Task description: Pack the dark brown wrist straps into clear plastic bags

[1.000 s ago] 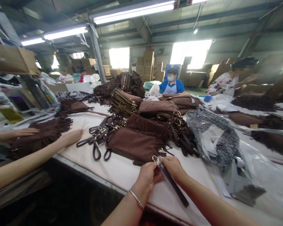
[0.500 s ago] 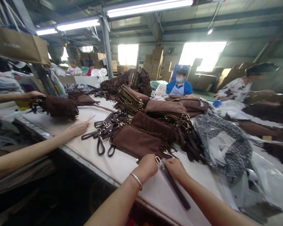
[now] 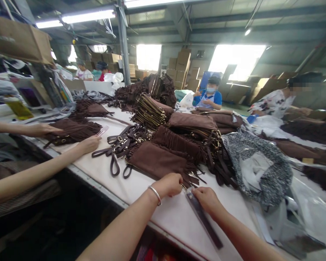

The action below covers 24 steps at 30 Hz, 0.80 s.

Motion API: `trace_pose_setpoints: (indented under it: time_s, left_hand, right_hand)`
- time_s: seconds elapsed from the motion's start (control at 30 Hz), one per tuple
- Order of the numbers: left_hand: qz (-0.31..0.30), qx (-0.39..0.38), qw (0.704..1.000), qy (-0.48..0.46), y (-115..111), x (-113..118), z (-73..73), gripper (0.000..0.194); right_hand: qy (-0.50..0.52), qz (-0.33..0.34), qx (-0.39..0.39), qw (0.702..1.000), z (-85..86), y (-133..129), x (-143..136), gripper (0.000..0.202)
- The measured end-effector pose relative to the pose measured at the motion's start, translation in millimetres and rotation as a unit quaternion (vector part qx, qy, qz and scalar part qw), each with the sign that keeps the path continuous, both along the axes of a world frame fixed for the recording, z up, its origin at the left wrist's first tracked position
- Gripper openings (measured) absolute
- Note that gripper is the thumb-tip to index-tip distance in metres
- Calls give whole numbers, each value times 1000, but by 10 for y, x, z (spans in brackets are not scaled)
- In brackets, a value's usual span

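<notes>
My left hand (image 3: 171,184), with a silver bangle at its wrist, pinches the gold metal clasp at the top of a dark wrist strap (image 3: 206,224). My right hand (image 3: 207,198) grips the same strap just below the clasp, where clear plastic film covers it. The strap's lower end slants down to the right over the white tabletop (image 3: 176,228). Just beyond my hands lies a brown fringed suede pouch (image 3: 157,159). To its left is a heap of dark wrist straps (image 3: 125,145) with gold clasps.
Stacked brown pouches (image 3: 152,112) rise behind. A grey knitted item (image 3: 277,163) with white plastic lies on the right. At left a co-worker's hands (image 3: 88,145) hold a white comb (image 3: 103,130) and touch a fringed pouch (image 3: 73,130). Other people sit across the table.
My hands stay on the strap, and its clasp now shows less beside my left fingers. The co-worker's fringed pouch, held up before, now lies flat on the table.
</notes>
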<state>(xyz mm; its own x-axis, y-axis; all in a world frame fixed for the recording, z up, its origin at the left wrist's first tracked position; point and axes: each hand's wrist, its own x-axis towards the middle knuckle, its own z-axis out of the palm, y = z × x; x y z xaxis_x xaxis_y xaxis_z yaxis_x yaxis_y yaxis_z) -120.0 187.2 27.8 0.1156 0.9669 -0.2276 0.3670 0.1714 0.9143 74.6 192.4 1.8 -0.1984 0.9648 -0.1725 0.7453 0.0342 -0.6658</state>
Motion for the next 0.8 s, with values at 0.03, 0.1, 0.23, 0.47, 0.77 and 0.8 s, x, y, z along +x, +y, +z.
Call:
trace_pose_setpoints:
  time_s: [0.03,0.1,0.23,0.47,0.77,0.8]
  left_hand:
    - [1,7,1000,-2,16,14,1,31]
    - [5,22,1000,-6,58,60,-8,34]
    - [17,38,999,-1,116,156,-43,43]
    - [-10,58,997,43,74,27,-45,31]
    - [-64,31,995,64,-51,-82,-66,26]
    - [-63,39,995,67,-61,-79,-66,24]
  right_hand:
    - [-1,0,-2,1000,-6,-5,4,43]
    - [-2,1,0,1000,-8,2,-13,43]
    - [-3,2,3,1000,5,58,-91,42]
    - [15,1,-5,1000,44,90,-204,39]
    - [70,-25,-57,996,139,-66,-290,45]
    - [73,-24,-56,995,137,-59,-309,44]
